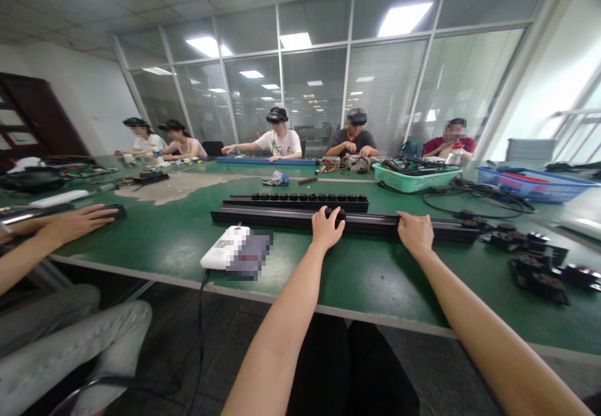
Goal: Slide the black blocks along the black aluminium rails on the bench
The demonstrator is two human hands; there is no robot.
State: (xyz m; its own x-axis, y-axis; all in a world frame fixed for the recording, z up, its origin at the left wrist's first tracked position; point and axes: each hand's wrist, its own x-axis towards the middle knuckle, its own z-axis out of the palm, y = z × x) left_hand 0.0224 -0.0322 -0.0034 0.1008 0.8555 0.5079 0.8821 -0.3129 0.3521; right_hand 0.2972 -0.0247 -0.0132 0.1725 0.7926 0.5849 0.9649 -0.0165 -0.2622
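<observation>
Steering elbows, ideally, clear of the white device point(218, 248) near the front of the green bench point(291, 272), left of the work. Closing the left hand point(327, 225) over a small black piece point(342, 213) at the top of the long black rail point(263, 218) — seemingly gripping with curled fingertips, though with the piece's underside hidden. Best handling the piece, in all likelihood, with light, even pressure in line with the rail rather than sideways. Gripping the rail itself farther right with the right hand point(417, 233), folding fingers and thumb over the edge — ideally pressing just enough to prevent twisting or sliding.

Turning to looks, again from the left: seeing the rail lying lengthwise across the bench, straight and slim, with a dark front face and a paler, shiny line along the top. Lying just in front of a shorter black strip point(300, 205) topped by a row of dark knobs point(301, 197). Ending, at the right, near loose black parts point(539, 278) scattered on the bench.
</observation>
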